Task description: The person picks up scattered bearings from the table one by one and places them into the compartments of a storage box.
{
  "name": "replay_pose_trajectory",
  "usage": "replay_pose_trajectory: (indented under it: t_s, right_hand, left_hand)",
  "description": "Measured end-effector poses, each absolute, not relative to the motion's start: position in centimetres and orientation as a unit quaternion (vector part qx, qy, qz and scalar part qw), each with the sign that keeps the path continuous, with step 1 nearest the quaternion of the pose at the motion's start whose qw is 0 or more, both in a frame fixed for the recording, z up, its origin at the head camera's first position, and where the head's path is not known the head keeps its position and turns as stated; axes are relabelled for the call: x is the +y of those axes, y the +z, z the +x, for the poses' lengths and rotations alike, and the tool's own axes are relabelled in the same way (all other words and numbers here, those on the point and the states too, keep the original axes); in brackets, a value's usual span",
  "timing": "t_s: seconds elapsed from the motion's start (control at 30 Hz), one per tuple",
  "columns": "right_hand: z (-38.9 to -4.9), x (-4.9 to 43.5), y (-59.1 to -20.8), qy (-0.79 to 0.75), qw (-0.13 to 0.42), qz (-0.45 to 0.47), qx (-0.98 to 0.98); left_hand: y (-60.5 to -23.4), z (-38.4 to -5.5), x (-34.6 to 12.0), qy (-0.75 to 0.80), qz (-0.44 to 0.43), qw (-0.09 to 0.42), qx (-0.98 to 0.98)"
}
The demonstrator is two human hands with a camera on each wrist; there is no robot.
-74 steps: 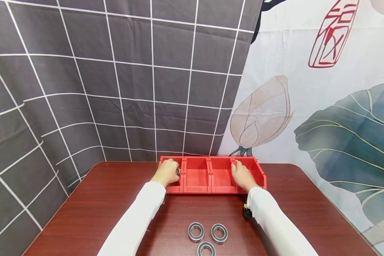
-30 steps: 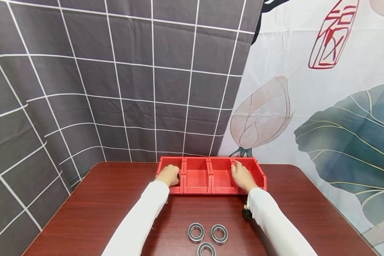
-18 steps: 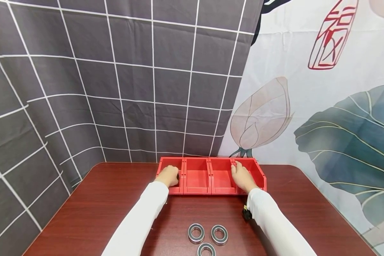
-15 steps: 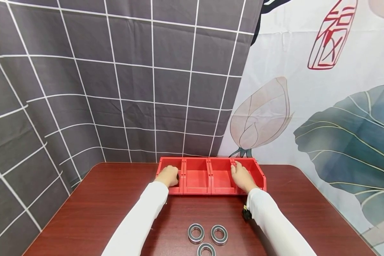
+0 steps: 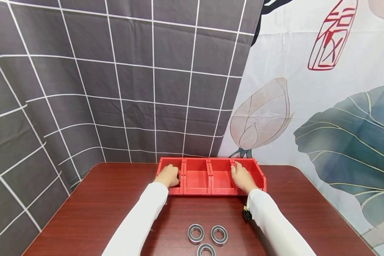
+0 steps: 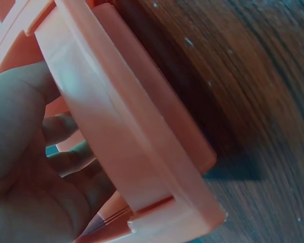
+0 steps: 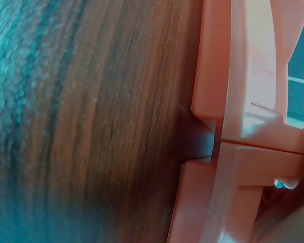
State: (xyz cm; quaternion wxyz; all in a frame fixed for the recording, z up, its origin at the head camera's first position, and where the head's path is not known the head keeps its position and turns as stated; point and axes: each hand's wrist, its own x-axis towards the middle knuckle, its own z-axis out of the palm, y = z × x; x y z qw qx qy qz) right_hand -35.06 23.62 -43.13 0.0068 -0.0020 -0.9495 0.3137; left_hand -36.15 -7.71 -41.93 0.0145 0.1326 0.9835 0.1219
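Note:
A row of joined red storage bins (image 5: pixel 196 190) stands at the table's far side. My left hand (image 5: pixel 168 175) reaches down into the leftmost bin. A dark sliver of a ball bearing (image 5: pixel 178 176) shows at its fingers, and the hand seems to grip it. In the left wrist view curled fingers (image 6: pixel 71 158) go behind the bin's front wall (image 6: pixel 106 116), which hides the tips. My right hand (image 5: pixel 243 177) grips the divider between the two rightmost bins, thumb and fingers on either side. Only a blurred bit of that hand (image 7: pixel 289 223) appears in the right wrist view.
Three ball bearings lie on the brown table (image 5: pixel 115 202) near the front: a left one (image 5: pixel 190 234), a right one (image 5: pixel 225 235) and a front one (image 5: pixel 200 251). Behind the table hang a grey checked cloth (image 5: pixel 131 81) and a printed white cloth (image 5: pixel 275 57).
Since 2.5 seconds ago my left hand has gone lower into the leftmost bin, and the bearing at its fingers is now mostly hidden. My right hand and the bearings on the table have stayed put.

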Motion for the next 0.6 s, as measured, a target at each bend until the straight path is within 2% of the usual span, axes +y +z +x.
replay_pose_trajectory:
  t_s: [0.6]
  right_hand:
    - [-35.1,23.6,-43.1,0.317,0.014,0.003,-0.948]
  left_hand:
    - [-41.2,-35.0,-7.5,0.119,0.131,-0.018,0.984]
